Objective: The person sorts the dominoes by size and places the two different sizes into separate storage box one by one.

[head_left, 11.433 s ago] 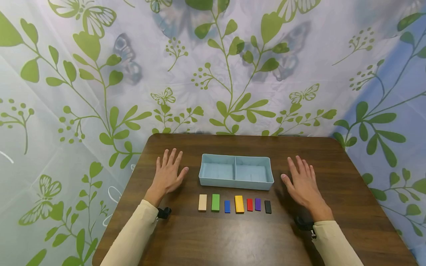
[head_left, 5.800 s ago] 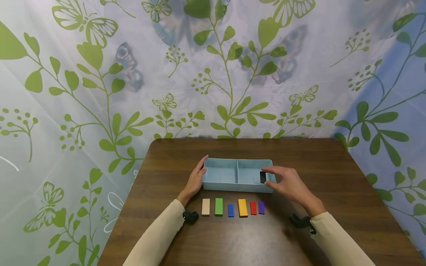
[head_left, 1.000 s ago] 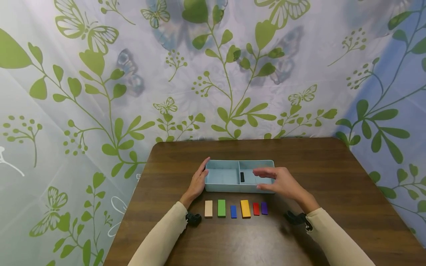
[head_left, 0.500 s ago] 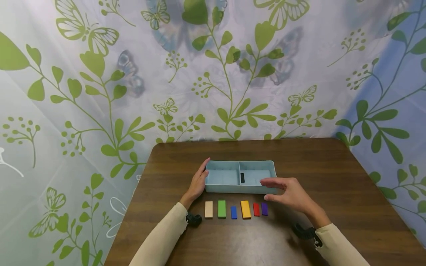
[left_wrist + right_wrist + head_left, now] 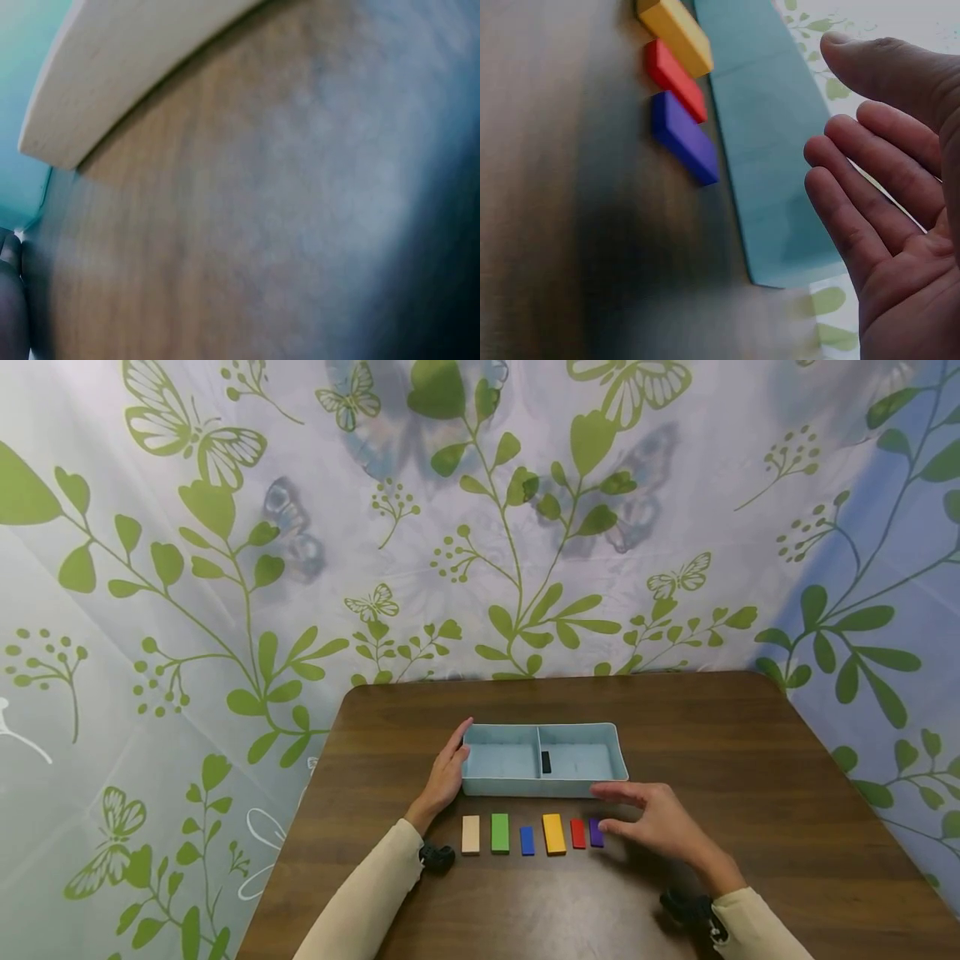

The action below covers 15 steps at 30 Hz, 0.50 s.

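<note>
A light blue two-compartment box [image 5: 525,787] stands on the table. My left hand [image 5: 444,774] rests against its left end, fingers fairly straight along the wall. In the right compartment a black block [image 5: 546,762] leans or stands by the divider; which, I cannot tell. My right hand [image 5: 663,818] hovers beside the purple block [image 5: 596,832], thumb and fingers spread apart with nothing between them. In the right wrist view, that purple block [image 5: 684,139] lies apart from the hand. The left wrist view mostly shows blurred table and a beige block [image 5: 112,75].
Left of the purple block, a row runs along the box's front: a red block [image 5: 577,833], a yellow block [image 5: 553,834], a blue block [image 5: 527,841], a green block [image 5: 500,834] and the beige block [image 5: 470,835]. A patterned cloth [image 5: 480,568] hangs behind the table [image 5: 525,902].
The black block went from the front row into the right compartment, and the right hand let it go. That hand has since drawn back out toward the purple block. The left hand stays at the box.
</note>
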### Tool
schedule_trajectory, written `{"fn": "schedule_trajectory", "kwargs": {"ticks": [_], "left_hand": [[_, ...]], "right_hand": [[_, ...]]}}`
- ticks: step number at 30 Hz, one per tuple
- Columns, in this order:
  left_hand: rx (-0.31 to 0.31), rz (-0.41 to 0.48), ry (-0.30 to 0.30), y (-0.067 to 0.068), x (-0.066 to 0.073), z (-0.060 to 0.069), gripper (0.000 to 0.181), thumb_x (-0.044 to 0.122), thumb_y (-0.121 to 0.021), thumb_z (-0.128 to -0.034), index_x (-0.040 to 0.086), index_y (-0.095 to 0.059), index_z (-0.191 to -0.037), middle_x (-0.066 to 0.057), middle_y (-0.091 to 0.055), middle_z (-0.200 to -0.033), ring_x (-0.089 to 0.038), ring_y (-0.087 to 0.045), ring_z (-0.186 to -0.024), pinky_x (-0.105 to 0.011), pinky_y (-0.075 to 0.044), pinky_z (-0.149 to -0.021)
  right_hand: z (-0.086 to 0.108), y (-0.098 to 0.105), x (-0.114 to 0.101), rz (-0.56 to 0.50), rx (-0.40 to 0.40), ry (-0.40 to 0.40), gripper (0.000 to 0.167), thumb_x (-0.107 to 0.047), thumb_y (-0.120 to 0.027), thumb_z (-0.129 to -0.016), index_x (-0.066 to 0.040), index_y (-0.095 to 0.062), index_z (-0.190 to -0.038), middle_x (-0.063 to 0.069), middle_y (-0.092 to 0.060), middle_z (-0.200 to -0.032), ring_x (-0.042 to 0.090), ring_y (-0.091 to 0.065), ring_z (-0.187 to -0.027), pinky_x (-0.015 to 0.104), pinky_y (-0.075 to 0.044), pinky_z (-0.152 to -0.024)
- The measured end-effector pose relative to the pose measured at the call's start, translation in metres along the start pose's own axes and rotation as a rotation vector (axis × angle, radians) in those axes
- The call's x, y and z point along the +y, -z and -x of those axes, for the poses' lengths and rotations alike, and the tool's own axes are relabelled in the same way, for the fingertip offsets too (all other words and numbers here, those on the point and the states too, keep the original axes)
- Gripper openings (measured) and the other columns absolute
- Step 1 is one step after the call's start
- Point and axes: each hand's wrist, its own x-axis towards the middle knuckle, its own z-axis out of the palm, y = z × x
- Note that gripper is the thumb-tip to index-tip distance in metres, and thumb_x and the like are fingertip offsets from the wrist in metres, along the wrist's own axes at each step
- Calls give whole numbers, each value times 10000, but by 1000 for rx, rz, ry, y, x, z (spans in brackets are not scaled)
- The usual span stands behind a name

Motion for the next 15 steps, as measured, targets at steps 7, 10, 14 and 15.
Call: {"fn": "schedule_trajectory", "kwargs": {"ticks": [7,10,14,15], "left_hand": [[9,-9,-32,1,-8,0,561,175,-369,-1182,202,-331,-1741,-91,-300,-1812,-320,-271,-1678,-574,-302,-1323],[10,2,-36,1,-7,0,563,160,-365,-1180,195,-330,-1741,-101,-295,-1812,-337,-259,-1680,-613,-281,-1322],[7,-11,-5,-1,-1,1,573,134,-354,-1179,233,-327,-1743,-113,-287,-1814,-353,-251,-1681,-658,-269,-1310],[7,-14,1,-1,0,1,572,130,-354,-1180,232,-328,-1742,-117,-289,-1813,-354,-254,-1680,-655,-271,-1311]], "right_hand": [[5,-7,9,30,5,-28,548,-294,-953,-869,-149,-767,-1364,-21,-787,-1345,211,-763,-1235,430,-609,-1054],[7,-11,12,40,13,-43,548,-271,-965,-854,-154,-774,-1354,-46,-791,-1333,188,-762,-1230,416,-615,-1047],[10,-16,16,63,9,-57,544,-280,-965,-854,-173,-777,-1353,-48,-796,-1321,196,-763,-1219,406,-619,-1038],[11,-17,17,72,7,-63,545,-290,-964,-855,-181,-777,-1355,-50,-796,-1321,197,-762,-1220,399,-617,-1038]]}}
